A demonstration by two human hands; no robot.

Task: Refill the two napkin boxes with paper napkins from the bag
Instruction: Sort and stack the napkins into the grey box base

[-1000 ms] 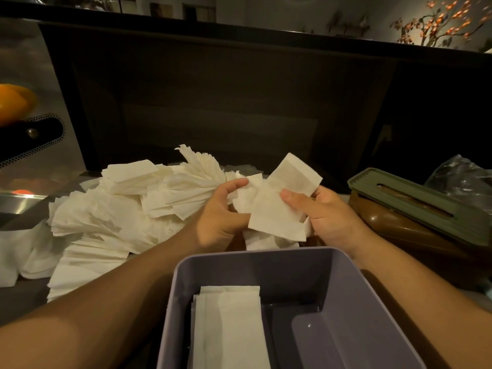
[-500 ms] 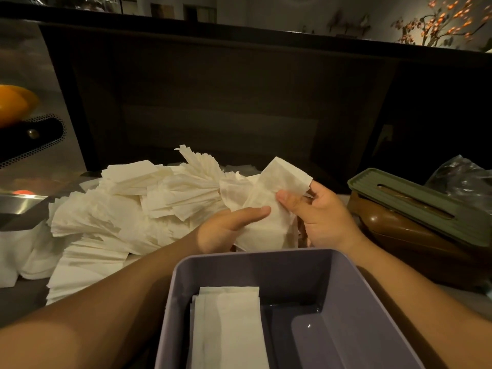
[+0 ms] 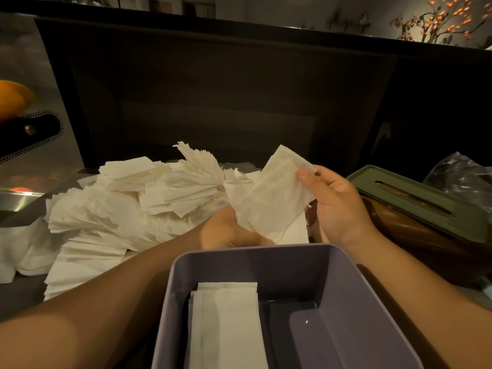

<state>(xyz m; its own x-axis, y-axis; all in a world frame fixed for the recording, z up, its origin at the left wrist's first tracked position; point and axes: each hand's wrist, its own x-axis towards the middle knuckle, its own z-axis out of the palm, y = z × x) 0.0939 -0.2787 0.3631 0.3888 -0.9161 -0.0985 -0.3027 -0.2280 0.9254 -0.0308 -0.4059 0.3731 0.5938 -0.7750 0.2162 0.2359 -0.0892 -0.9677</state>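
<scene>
A grey open napkin box point(image 3: 354, 283) stands nearest me, with a small stack of folded napkins point(image 3: 226, 323) lying in its left half. Just beyond its far rim both hands hold a white paper napkin point(image 3: 271, 198). My right hand point(image 3: 335, 206) pinches its upper right corner between thumb and fingers. My left hand point(image 3: 229, 233) grips its lower edge from below. A big loose pile of napkins point(image 3: 119, 203) spreads over the counter to the left. A second box, brown with a green slotted lid point(image 3: 415, 198), sits at the right.
A crumpled clear plastic bag point(image 3: 463, 177) lies at the far right behind the brown box. A dark panel wall rises behind the counter. At the far left are a steel surface and an orange object point(image 3: 13, 99).
My right hand slid up to the napkin's top corner and lifted it. My left hand dropped lower, under the napkin's bottom edge, near the box rim.
</scene>
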